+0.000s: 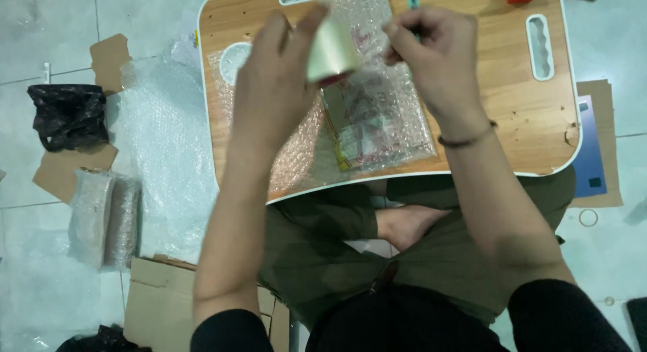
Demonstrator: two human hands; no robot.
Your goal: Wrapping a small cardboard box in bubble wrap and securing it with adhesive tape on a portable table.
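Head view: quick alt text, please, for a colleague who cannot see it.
Seen from above, a seated person's left hand holds a roll of tape while the right hand pinches near its edge, over a bubble-wrapped flat item on a small wooden lap table. Bubble wrap and cardboard pieces lie on the tiled floor.

Bubble-wrapped packet (377, 116) lay on the surface (526, 116), tape roll (331, 50) held above it, bubble wrap sheet (168, 156) left on floor, wrapped bundles (104, 217) further left.
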